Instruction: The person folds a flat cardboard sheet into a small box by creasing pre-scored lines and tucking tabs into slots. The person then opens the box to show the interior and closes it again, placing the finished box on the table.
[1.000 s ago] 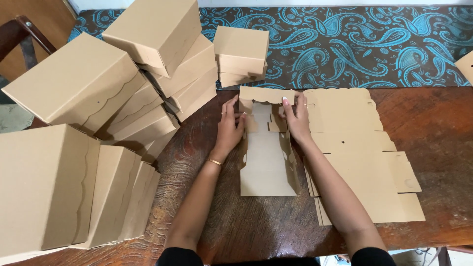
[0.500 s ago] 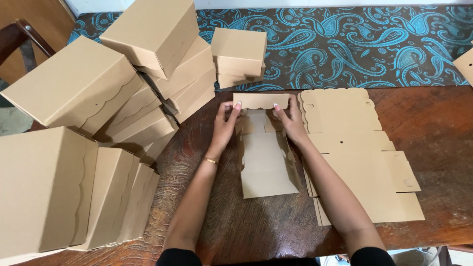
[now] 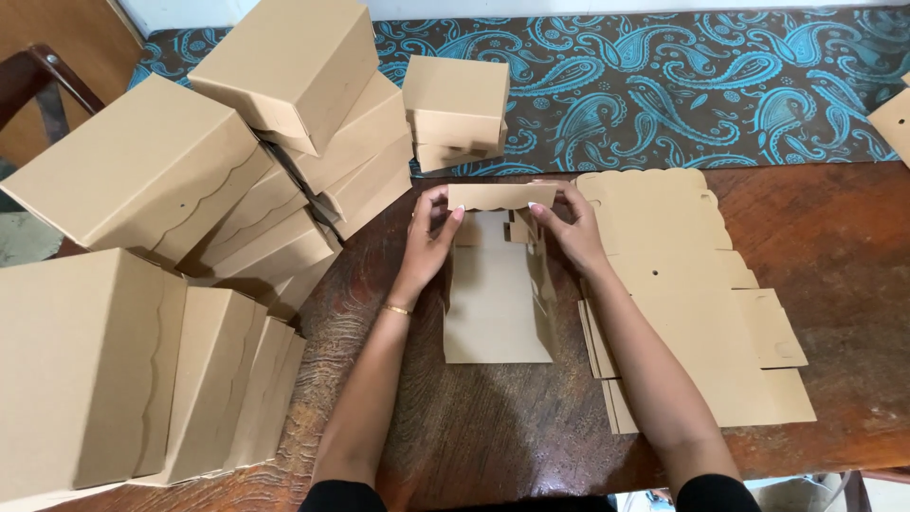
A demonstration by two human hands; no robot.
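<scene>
A flat brown cardboard box blank [image 3: 498,303] lies on the dark wooden table [image 3: 474,436] in front of me. Its far flap with a wavy edge is folded upright. My left hand [image 3: 431,237] pinches the left end of that flap and my right hand [image 3: 567,228] pinches the right end. Small side tabs stand up between my hands. A stack of unfolded flat blanks [image 3: 692,294] lies just right of my right forearm.
Several assembled brown cardboard boxes [image 3: 284,123] are piled at the left, some [image 3: 104,370] standing on end near the table's front left. Another pair of stacked boxes [image 3: 457,109] sits beyond the blank on blue paisley carpet [image 3: 682,85]. A chair [image 3: 43,81] is at far left.
The far flap of the blank has been raised from lying flat to standing upright, and both hands moved up and outward to its ends.
</scene>
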